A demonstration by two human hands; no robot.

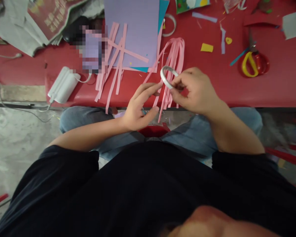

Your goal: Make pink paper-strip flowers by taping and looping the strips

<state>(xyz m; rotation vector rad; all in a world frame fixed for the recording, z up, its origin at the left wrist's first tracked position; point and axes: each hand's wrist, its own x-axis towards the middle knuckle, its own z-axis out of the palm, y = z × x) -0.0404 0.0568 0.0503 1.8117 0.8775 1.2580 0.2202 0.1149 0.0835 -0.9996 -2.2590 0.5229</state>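
My right hand (196,90) is closed around a thin white tape roll (167,76), held over the front edge of the red table (273,89). Beside it my left hand (140,107) has its index finger stretched toward the roll and its thumb below, pinching at the roll's edge; whether it grips a tape end is too small to tell. A bundle of pink paper strips (174,54) lies under and behind both hands and hangs over the table edge.
More pink strips (115,62) cross a lilac paper sheet (132,29). A second tape roll (169,24) lies behind it. Scissors with yellow and red handles (255,61) rest at the right. A white power bank (62,85) with cable sits at left. Paper scraps are scattered about.
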